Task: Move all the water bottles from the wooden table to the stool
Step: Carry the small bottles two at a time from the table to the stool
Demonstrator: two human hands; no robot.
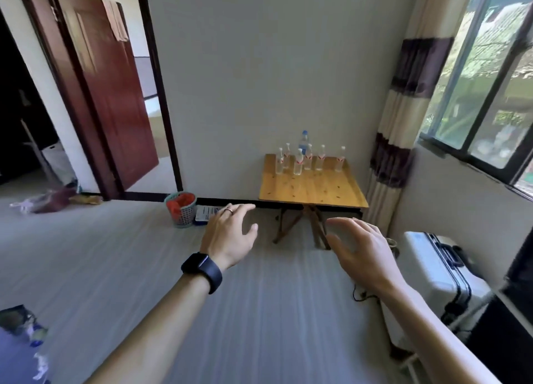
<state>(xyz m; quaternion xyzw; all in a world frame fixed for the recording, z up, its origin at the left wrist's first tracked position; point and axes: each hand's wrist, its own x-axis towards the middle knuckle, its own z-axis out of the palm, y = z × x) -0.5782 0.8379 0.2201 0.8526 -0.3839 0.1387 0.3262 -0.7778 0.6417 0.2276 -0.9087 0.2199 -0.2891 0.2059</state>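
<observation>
Several clear water bottles [298, 162] with red labels stand upright in a cluster at the back of a small wooden folding table [311, 189] against the far wall. A taller blue-capped bottle [304, 142] stands behind them. My left hand [230, 233], with a ring and a dark watch on the wrist, is held out in front of me, fingers apart and empty. My right hand [360, 248] is also stretched forward, open and empty. Both hands are well short of the table. No stool is in view.
A mesh basket [181, 209] with red contents and a flat box [206, 214] sit on the floor left of the table. A white suitcase [444, 271] lies at the right under the window. An open brown door [112, 95] is at the left.
</observation>
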